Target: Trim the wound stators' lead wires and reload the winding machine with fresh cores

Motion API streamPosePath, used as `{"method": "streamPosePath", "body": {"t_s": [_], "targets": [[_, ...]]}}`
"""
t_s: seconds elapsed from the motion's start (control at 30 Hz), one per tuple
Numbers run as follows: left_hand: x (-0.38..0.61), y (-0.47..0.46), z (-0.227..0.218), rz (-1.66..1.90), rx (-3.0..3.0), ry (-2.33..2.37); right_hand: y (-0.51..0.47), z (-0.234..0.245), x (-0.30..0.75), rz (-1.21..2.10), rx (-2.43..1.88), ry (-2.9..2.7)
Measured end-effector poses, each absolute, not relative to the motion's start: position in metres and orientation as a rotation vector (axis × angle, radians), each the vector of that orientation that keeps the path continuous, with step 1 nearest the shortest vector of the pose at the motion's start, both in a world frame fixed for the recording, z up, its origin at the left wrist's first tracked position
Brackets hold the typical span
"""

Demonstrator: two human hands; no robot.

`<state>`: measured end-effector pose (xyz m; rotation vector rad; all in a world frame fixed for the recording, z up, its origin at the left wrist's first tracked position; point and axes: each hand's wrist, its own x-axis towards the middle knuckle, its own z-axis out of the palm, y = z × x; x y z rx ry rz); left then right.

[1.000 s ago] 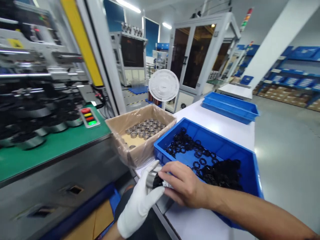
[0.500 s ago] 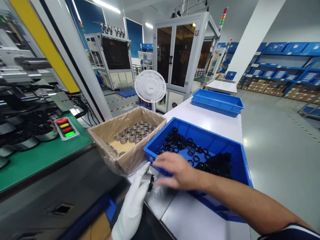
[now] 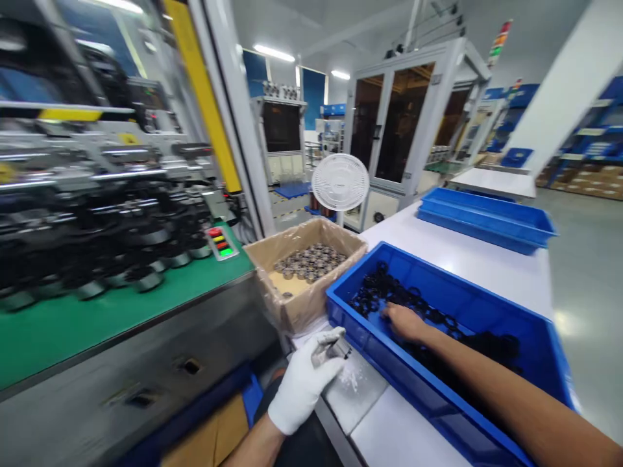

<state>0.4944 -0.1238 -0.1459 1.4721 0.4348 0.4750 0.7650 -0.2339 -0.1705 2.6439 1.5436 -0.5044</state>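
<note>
My left hand (image 3: 307, 376), in a white glove, is closed around a short silver metal cylinder (image 3: 339, 348) with a black toothed edge facing right. It holds the piece above the front edge of the white table, beside the blue bin. Bare and reaching into the blue bin (image 3: 452, 272), my right hand (image 3: 406, 322) has its fingers curled down among loose black plastic rings (image 3: 379, 292). Its fingertips are partly hidden, so what they pinch cannot be made out. Left of the bin, a plastic-lined cardboard box (image 3: 272, 259) contains many metal rings (image 3: 314, 259).
A green bench (image 3: 195, 282) on the left carries rows of silver-and-black parts (image 3: 146, 275) and a button box (image 3: 222, 243). A white fan (image 3: 341, 181) stands behind the cardboard box. Stacked blue trays (image 3: 481, 217) sit farther back on the white table (image 3: 403, 237).
My right hand has moved from beside the metal cylinder into the blue bin. My left hand still holds the cylinder, now turned more. The view has swung left.
</note>
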Motion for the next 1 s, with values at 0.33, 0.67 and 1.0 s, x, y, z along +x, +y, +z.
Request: {"method": "streamPosePath", "body": {"t_s": [0.33,0.67,1.0], "targets": [[0.462,-0.132,-0.108,0.647,1.148,0.453,-0.227,-0.127,0.766,-0.096,2.628,1.718],[0.470,-0.134,-0.102,0.500,1.144,0.231,-0.264,-0.070,0.652,0.563,2.585,2.845],[0.491,-0.165,-0.096,0.431,1.163,0.233,-0.263,-0.073,0.627,0.466,2.454,3.131]]}}
